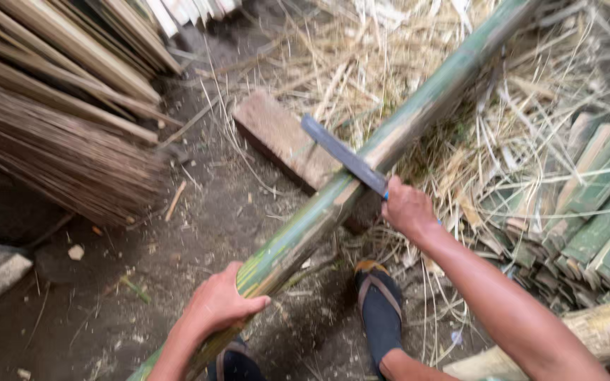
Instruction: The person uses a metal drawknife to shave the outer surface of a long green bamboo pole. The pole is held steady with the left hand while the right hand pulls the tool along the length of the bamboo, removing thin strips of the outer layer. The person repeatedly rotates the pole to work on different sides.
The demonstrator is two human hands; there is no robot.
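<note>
Single head-worn view, steeply downward, close over hands and ground (199, 233)

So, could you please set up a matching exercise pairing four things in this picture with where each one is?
Things:
1. left hand
2. right hand
3. flat brown wooden block
4. stack of split green bamboo slats

Places:
A. on the ground under the long green bamboo pole
B. gripping the pole's near end
C. piled at the right
D. holding the dark flat blade

Pairs: 1-B, 2-D, 3-A, 4-C
</note>
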